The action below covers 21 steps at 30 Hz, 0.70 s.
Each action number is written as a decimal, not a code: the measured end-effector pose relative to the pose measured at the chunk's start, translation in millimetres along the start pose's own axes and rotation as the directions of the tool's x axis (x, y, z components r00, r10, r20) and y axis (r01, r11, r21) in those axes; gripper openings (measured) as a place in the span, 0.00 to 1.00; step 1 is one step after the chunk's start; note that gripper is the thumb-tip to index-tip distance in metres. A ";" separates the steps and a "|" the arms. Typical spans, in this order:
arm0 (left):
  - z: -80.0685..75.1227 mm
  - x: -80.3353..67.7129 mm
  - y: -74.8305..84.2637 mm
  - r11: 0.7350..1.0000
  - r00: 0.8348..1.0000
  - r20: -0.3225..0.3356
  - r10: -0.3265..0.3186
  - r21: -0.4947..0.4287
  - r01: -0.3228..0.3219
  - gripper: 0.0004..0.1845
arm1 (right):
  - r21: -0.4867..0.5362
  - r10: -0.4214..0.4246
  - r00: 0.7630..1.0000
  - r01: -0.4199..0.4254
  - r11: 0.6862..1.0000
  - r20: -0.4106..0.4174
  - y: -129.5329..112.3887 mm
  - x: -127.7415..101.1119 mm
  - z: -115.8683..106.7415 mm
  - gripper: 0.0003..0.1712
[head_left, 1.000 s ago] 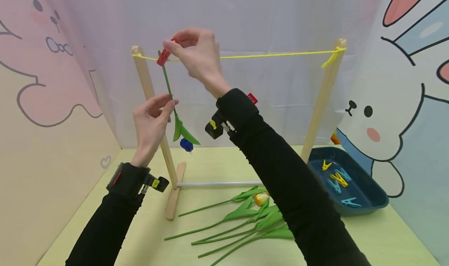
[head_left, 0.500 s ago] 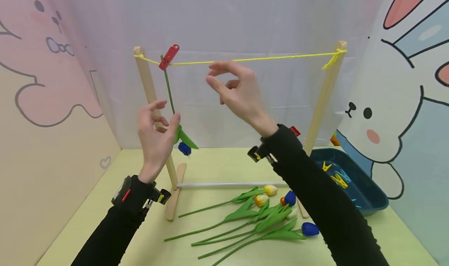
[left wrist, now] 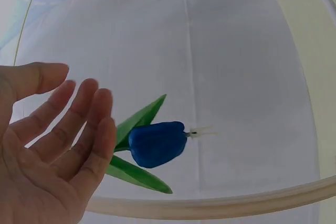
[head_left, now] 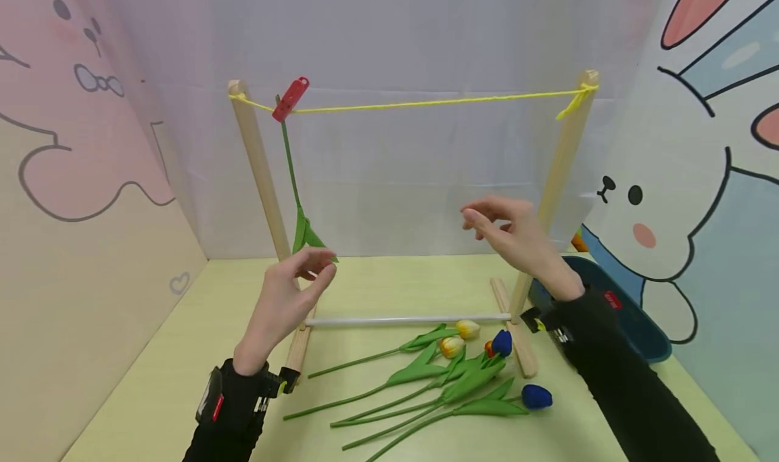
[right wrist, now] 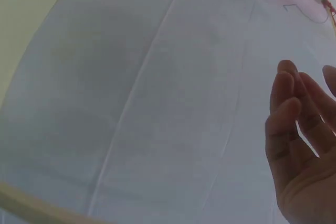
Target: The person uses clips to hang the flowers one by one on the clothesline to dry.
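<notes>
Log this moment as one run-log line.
left hand: open, beside hanging blue tulip | right hand: open, empty | red clothespin: clips stem to yellow string | loose tulips: on table

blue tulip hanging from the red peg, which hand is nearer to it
Left. The left hand is open right beside the hanging blue tulip; the right hand is off toward the right post.
</notes>
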State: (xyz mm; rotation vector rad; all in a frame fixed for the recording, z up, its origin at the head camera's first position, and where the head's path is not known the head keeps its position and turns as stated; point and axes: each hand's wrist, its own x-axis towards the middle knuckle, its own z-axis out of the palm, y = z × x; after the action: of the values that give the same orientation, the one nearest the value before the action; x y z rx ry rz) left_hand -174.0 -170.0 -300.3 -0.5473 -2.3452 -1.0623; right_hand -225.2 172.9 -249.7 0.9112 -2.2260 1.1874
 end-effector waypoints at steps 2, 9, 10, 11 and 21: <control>5.3 -8.7 -3.3 0.999 0.997 0.069 -0.026 0.024 0.024 0.12 | -0.036 0.043 0.999 -0.043 0.998 0.021 17.8 -16.2 -9.4 0.12; 30.3 -32.7 -20.7 0.988 0.934 0.323 -0.153 0.070 0.137 0.17 | 0.009 0.109 0.994 -0.109 0.994 -0.006 121.7 -77.9 -32.3 0.16; 33.8 -35.5 -23.8 0.986 0.923 0.345 -0.168 0.074 0.152 0.17 | -0.017 0.116 0.993 -0.117 0.993 -0.026 125.4 -83.1 -34.7 0.16; 37.0 -38.4 -26.8 0.983 0.913 0.363 -0.184 0.083 0.165 0.18 | -0.061 0.139 0.990 -0.141 0.988 -0.035 119.6 -87.2 -38.0 0.16; 48.1 -63.6 -51.3 0.957 0.844 0.452 -0.289 0.156 0.245 0.23 | -0.213 0.278 0.956 -0.292 0.932 -0.093 167.4 -135.5 -69.8 0.13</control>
State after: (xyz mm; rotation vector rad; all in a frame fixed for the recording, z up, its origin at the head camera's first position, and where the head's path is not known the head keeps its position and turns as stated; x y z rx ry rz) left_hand -164.8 -173.8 -394.6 -0.4938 -2.9570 -1.0171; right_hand -249.9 346.5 -393.0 0.4661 -2.4397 1.0367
